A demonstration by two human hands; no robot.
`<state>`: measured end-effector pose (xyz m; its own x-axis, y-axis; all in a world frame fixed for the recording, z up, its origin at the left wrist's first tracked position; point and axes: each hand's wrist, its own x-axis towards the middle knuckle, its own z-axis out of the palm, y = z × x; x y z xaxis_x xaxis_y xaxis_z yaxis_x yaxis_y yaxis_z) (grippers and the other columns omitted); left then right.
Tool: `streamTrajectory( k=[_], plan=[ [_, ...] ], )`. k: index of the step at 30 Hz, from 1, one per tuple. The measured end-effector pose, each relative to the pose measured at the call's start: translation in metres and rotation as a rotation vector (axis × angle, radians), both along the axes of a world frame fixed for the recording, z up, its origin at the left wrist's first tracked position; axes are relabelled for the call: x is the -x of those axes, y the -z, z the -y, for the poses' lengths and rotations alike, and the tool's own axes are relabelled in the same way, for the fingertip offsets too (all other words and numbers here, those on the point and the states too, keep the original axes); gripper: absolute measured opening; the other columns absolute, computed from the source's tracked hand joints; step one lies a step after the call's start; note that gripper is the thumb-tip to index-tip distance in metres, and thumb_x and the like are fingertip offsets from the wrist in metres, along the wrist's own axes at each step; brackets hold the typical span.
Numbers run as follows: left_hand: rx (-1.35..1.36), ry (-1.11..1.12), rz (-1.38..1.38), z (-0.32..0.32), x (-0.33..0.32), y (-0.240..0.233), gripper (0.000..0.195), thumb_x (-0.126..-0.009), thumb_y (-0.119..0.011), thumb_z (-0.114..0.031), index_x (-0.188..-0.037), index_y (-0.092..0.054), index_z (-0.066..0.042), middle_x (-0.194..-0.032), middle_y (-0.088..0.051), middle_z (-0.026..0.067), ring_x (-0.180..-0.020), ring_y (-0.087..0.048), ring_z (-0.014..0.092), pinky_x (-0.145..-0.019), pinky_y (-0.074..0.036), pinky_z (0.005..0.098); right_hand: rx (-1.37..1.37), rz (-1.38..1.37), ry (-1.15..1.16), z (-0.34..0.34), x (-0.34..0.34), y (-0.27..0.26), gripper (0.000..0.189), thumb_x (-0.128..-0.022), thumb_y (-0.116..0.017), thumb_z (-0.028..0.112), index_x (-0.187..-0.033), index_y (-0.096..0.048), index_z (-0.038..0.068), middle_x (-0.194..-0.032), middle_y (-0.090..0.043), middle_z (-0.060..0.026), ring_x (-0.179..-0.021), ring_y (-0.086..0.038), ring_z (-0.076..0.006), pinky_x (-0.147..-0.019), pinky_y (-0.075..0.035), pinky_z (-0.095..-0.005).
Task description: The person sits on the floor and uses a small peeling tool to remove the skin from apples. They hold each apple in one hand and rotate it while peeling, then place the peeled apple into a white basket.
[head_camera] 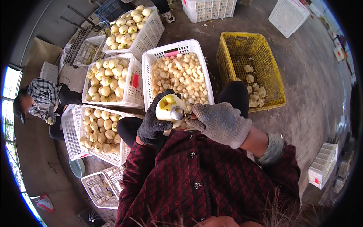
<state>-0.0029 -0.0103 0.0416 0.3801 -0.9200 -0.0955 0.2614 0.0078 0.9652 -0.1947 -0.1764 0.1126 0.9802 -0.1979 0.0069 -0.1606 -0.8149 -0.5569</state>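
Note:
My left hand point(154, 120), in a dark grey knit glove, holds a pale peeled round fruit point(164, 115) with a yellow hollow in its top. My right hand point(219, 122), in a lighter grey glove, grips a metal scoop point(177, 113) by its handle; the round bowl of the scoop lies against the fruit beside the hollow. Below both hands stands a white plastic crate point(210, 95) filled with small cream-coloured rounded pieces. A yellow plastic crate point(279, 85) at the right holds whitish lumpy pieces point(256, 92).
Crates of whole pale fruits point(105, 82) stand at the left, one point(129, 29) farther back. A person in a checked shirt point(44, 95) sits at the far left. Another person's shoe point(168, 17) shows behind. More white crates point(289, 17) stand around the concrete floor.

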Motion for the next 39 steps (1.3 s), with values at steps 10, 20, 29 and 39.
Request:
streamTrajectory(
  k=[10,20,29,39],
  plan=[
    [0.163,-0.026,-0.186,0.010,0.004,-0.005,0.107,-0.060,-0.091,-0.036,-0.147,-0.040,0.001,-0.139,-0.054,0.0178,-0.126,-0.055,0.028,-0.107,-0.044,0.0395,-0.213,0.441,-0.249,0.002,-0.012,0.017,0.037,-0.102,-0.054,0.040,-0.113,-0.061,0.006,-0.068,-0.057,-0.0063,-0.060,-0.061,-0.0245,-0.058,-0.052,-0.0358],
    [0.374,-0.062,-0.340,0.014,0.009,0.013,0.086,-0.083,-0.078,-0.039,-0.151,-0.033,-0.010,-0.143,-0.049,0.0148,-0.129,-0.052,0.034,-0.107,-0.046,0.0505,-2.138,-0.405,-0.160,-0.034,-0.019,0.014,0.056,-0.103,-0.043,0.054,-0.114,-0.055,0.001,-0.061,-0.040,0.0034,-0.042,-0.034,-0.0063,-0.040,-0.031,-0.0246],
    [-0.004,-0.269,0.089,-0.018,-0.023,0.040,0.073,-0.090,-0.070,-0.032,-0.148,-0.036,-0.002,-0.139,-0.052,0.0187,-0.128,-0.054,0.032,-0.105,-0.048,0.0442,-0.018,0.408,-0.183,-0.014,-0.027,0.026,0.036,-0.097,-0.062,0.039,-0.107,-0.059,0.005,-0.072,-0.060,-0.0093,-0.061,-0.063,-0.0257,-0.051,-0.049,-0.0354],
    [-0.001,-0.478,0.431,-0.018,-0.016,0.007,0.104,-0.061,-0.094,-0.024,-0.145,-0.037,0.000,-0.134,-0.053,0.0138,-0.124,-0.055,0.026,-0.106,-0.045,0.0382,0.055,0.173,-0.007,-0.034,-0.047,0.009,0.033,-0.100,-0.054,0.038,-0.093,-0.058,0.007,-0.074,-0.066,-0.0142,-0.066,-0.068,-0.0313,-0.058,-0.054,-0.0441]
  ],
)
